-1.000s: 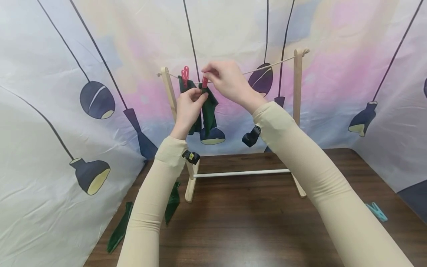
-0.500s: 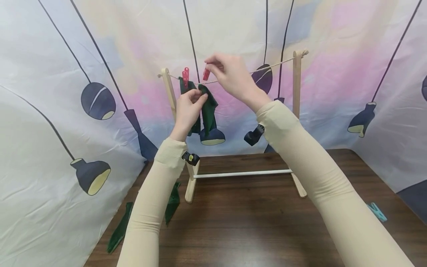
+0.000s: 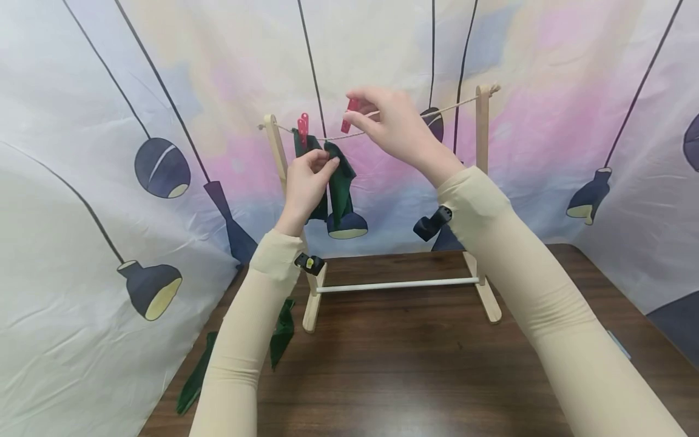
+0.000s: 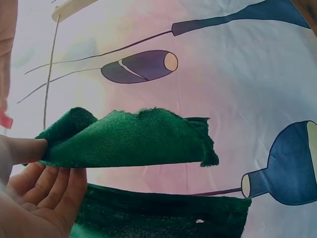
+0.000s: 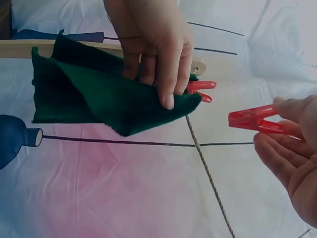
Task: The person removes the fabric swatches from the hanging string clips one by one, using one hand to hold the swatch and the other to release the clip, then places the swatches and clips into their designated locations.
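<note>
My left hand (image 3: 307, 182) pinches the top of a dark green cloth (image 3: 341, 185) at the rope (image 3: 455, 107). In the left wrist view the same cloth (image 4: 133, 141) lies between thumb and fingers. Up and right of it, my right hand (image 3: 398, 130) pinches a red clothespin (image 3: 346, 124). The right wrist view shows this clothespin (image 5: 247, 118) apart from both cloth and rope, held by its handle end. Farther left, a second green cloth (image 3: 319, 209) hangs on the rope under other red clothespins (image 3: 303, 128), partly hidden by my left hand.
The rope runs between two wooden posts (image 3: 482, 133), joined low down by a white rod (image 3: 393, 284). On the brown table (image 3: 393, 364) two more green cloths lie at left, one (image 3: 282, 334) beside my left forearm, another (image 3: 196, 373) behind it. A blue clothespin (image 3: 619, 345) shows past my right arm.
My right hand has drawn the red clothespin off the top of the cloth, up and to the right. The left hand keeps its pinch on the cloth, nearly in place.
</note>
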The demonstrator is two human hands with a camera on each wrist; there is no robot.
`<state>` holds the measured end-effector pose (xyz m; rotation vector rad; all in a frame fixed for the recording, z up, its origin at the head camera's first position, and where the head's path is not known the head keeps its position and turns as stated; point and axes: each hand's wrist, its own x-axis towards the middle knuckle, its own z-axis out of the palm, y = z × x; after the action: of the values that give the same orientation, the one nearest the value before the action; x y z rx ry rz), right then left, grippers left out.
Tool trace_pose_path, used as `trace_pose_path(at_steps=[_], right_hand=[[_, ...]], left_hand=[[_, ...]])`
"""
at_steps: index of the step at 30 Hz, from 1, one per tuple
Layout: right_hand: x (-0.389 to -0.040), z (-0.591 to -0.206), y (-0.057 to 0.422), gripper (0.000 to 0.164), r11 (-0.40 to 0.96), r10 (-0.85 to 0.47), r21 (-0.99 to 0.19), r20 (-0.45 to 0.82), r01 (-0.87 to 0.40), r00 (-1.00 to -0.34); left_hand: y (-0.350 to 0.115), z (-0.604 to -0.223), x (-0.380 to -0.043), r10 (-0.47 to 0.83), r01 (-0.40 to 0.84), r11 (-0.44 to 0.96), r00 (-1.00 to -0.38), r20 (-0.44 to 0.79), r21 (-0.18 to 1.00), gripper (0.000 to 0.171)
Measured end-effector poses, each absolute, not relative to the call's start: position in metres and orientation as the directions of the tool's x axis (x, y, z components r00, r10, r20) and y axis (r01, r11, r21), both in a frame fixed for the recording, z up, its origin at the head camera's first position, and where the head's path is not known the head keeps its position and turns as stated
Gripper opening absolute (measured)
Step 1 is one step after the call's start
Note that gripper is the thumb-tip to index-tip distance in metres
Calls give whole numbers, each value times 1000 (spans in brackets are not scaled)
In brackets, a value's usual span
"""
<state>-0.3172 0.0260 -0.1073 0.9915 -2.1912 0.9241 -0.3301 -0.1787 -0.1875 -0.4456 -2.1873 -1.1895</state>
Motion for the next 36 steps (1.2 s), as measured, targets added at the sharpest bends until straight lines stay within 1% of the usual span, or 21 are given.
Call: trace_pose_path(at_steps=[3, 9, 14, 16, 18, 25, 29, 31, 33, 36], right_hand=[[-317, -111, 31, 48, 490, -420, -378, 687, -785, -593], [-312, -116, 56, 47, 497, -393, -421, 671, -759, -629], [-308, -123, 90, 44, 507, -309, -438, 711, -742, -631], [-307, -127, 104, 43, 511, -266, -436, 739, -741, -619], [-303, -130, 119, 42, 517, -228, -452, 746, -727, -626], [-286, -133, 169, 46, 509, -175, -528, 710, -680, -682], [-270, -137, 196, 45, 564, -107, -540, 703, -625, -704], [-261, -140, 210, 44, 609, -69, -524, 713, -596, -697], [-254, -145, 222, 42, 640, -46, -488, 747, -593, -663], [-246, -152, 237, 40, 676, -19, -455, 776, -580, -631]], left_hand=[[-183, -188, -327, 17, 558, 538, -757, 653, 632, 28], [-199, -188, -313, 34, 571, 547, -746, 665, 612, 28], [-216, -186, -300, 28, 569, 571, -734, 679, 592, 27], [-225, -186, -296, 27, 569, 579, -730, 683, 585, 27], [-234, -186, -291, 23, 560, 599, -726, 687, 572, 28], [-273, -180, -263, -44, 488, 681, -718, 695, 547, 32], [-296, -179, -242, -75, 469, 694, -707, 703, 546, 34], [-307, -180, -233, -94, 456, 700, -704, 704, 550, 35], [-318, -180, -224, -113, 441, 705, -703, 702, 555, 35], [-331, -181, -214, -141, 402, 718, -716, 684, 568, 37]])
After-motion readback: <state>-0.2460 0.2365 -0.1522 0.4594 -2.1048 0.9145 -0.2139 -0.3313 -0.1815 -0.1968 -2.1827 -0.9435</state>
